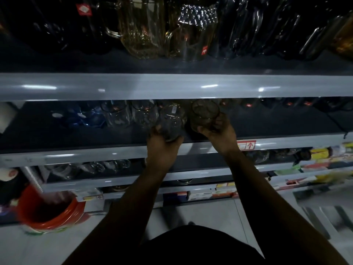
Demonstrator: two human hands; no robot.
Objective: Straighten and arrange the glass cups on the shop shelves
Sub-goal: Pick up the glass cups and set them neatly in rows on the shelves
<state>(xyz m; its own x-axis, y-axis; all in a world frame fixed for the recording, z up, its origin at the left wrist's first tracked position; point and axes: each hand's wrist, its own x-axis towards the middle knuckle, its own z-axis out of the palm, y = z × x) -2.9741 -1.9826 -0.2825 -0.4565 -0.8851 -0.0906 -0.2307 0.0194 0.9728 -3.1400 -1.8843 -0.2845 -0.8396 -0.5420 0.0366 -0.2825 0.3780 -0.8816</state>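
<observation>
My left hand [162, 142] grips a clear glass cup [171, 121] from below, at the front of the dark middle shelf [76, 134]. Just to its right, my right hand [217, 131] grips a brownish glass cup [205, 113], tilted so its mouth faces me. The two cups are close together, almost touching. More clear glasses [129, 115] stand in a row to the left of them, and blue glassware [84, 117] lies further left. The back of the shelf is too dark to make out.
Large glass mugs [141, 29] and jugs fill the shelf above, behind a grey shelf edge [172, 86]. Lower shelves hold small glasses [91, 167] and boxed goods [322, 155]. An orange bucket [47, 209] stands on the floor at the left.
</observation>
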